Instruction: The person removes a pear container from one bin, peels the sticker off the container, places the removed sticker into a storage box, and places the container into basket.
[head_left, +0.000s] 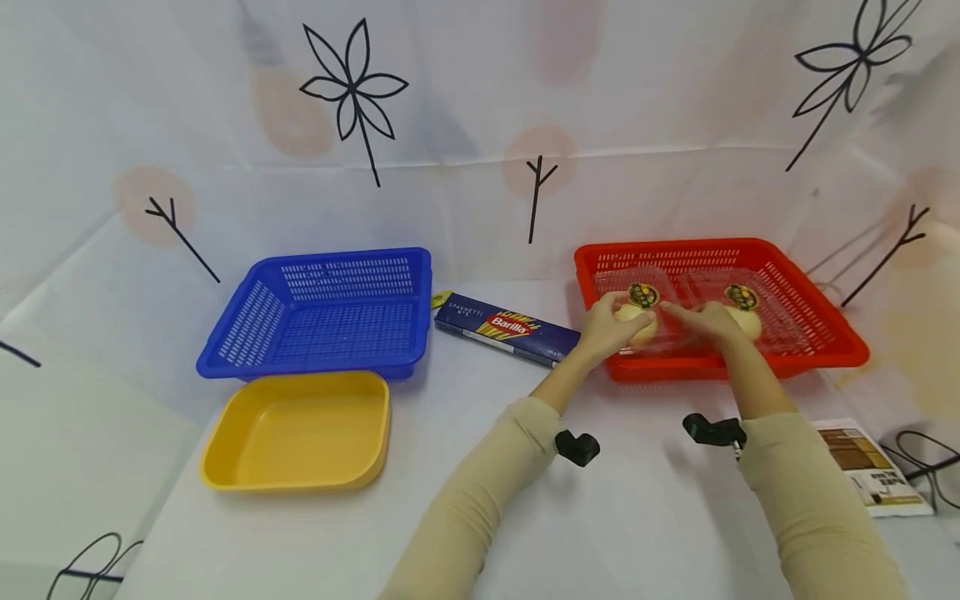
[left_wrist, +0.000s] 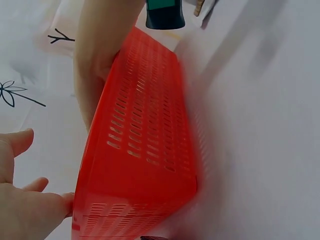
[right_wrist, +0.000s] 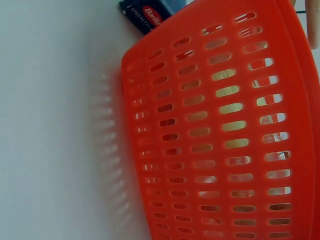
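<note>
Inside the red basket [head_left: 813, 360] sit two clear plastic containers, each with a round black-and-yellow label and a pale yellow rounded item in it. My left hand [head_left: 609, 327] is at the left side of the left container [head_left: 663, 337], thumb and fingers spread. In the left wrist view, my left hand [left_wrist: 25, 200] shows beside the basket rim with nothing seen between thumb and fingers. My right hand [head_left: 708, 322] reaches over the basket between the two containers, fingers extended toward the left one. The right container [head_left: 780, 321] lies beside that hand.
A blue Barilla spaghetti box [head_left: 510, 327] lies left of the red basket. Farther left stand a blue basket [head_left: 315, 367] and, in front of it, a yellow tray [head_left: 296, 479]. A printed booklet [head_left: 877, 471] is at the right, near black cables [head_left: 930, 467].
</note>
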